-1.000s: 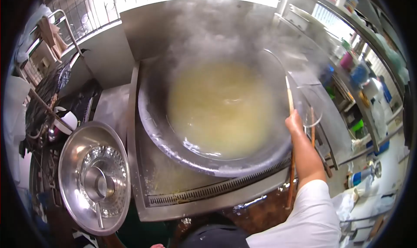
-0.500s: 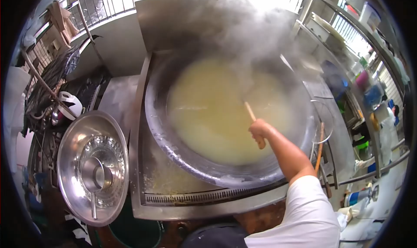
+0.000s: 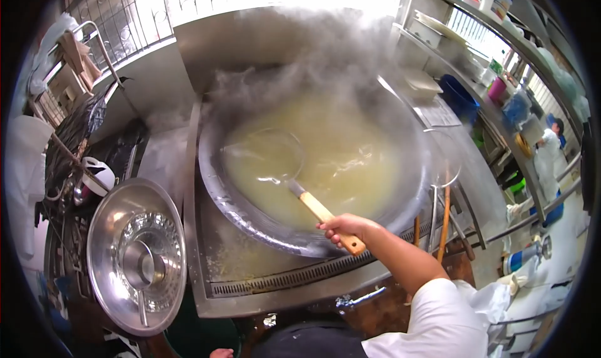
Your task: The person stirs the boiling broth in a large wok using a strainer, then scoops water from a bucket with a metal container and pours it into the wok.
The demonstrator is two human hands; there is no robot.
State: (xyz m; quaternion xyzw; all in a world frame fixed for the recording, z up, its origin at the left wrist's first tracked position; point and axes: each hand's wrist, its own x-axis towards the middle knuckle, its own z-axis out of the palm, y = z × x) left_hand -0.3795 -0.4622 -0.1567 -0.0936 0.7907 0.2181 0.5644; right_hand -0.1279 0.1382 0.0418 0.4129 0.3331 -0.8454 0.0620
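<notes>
My right hand [image 3: 343, 229] is closed around the wooden handle [image 3: 316, 209] of a large skimmer with a round rim. Its round head [image 3: 299, 154] lies partly in the cloudy yellowish liquid [image 3: 341, 170], on the left side of the pot. The wide, dark-rimmed pot [image 3: 250, 238] steams heavily, so its back edge is blurred. Only a sliver of my left hand [image 3: 221, 353] shows at the bottom edge, near a dark green bin [image 3: 200, 334]; its fingers cannot be made out.
A big metal bowl [image 3: 103, 251] holding a metal ladle [image 3: 139, 264] stands left of the stove. Long-handled tools [image 3: 445, 223] lean at the pot's right. Shelves with a blue bucket [image 3: 460, 100] line the right side. Another person [image 3: 551, 142] is farther back.
My right hand has drawn the skimmer back and left, and its round head now shows at the surface. The view has shifted slightly. My left hand has appeared at the bottom edge.
</notes>
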